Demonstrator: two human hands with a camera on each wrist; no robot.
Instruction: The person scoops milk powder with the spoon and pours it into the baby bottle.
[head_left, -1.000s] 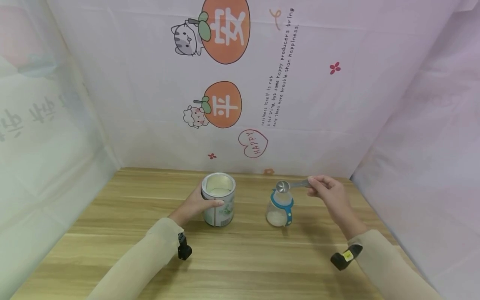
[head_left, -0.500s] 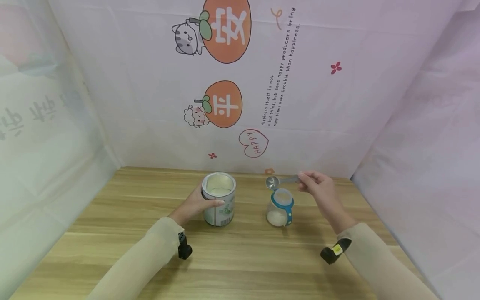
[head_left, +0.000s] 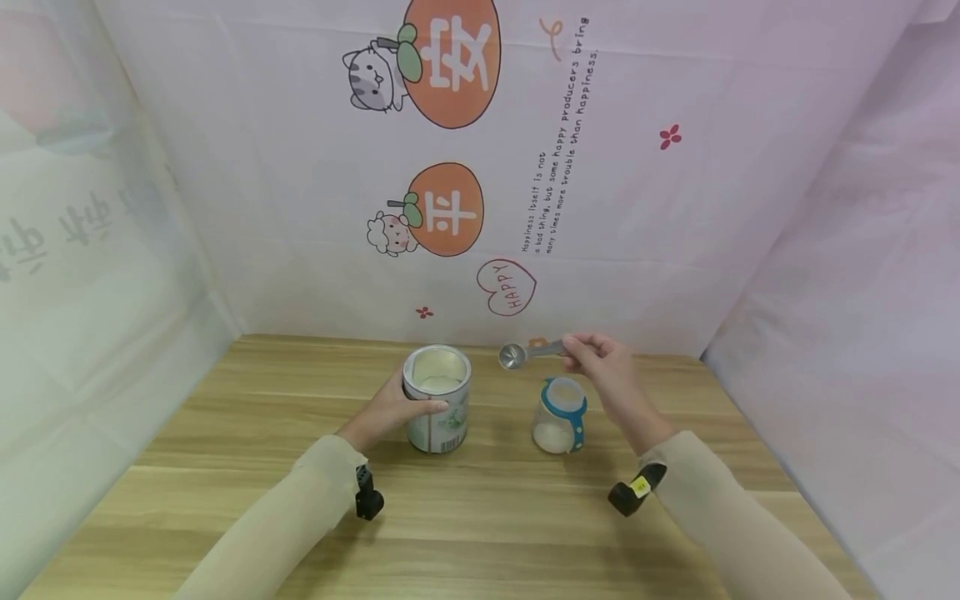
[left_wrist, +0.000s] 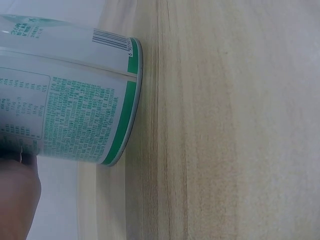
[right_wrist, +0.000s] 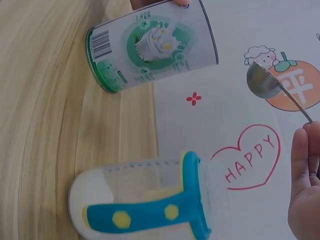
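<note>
Hands work either side of an open tin (head_left: 438,398) standing upright on a wooden table (head_left: 480,517). The left hand (head_left: 392,407) wraps the tin's side, fingers curled round the wall just under the rim, forearm in a pale sleeve reaching in from the tin's near left. The right hand (head_left: 607,379) is raised to the right of the tin, thumb and fingertips pinched on the handle of a metal measuring spoon (head_left: 525,354), wrist bent so the handle points back toward the tin. The spoon's bowl hangs in the air between the tin and a baby bottle (head_left: 559,415), above both. The bottle stands open-mouthed just right of the tin, apart from it, with white powder in its base.

From the head camera, the tin's pale contents show through its open top. The left wrist camera shows only the tin's green printed label (left_wrist: 75,120), barcode and bottom edge meeting the table. The right wrist camera shows the bottle's blue handle with yellow dots (right_wrist: 150,217) and the spoon's bowl (right_wrist: 262,80) against the printed backdrop (right_wrist: 250,160).
</note>
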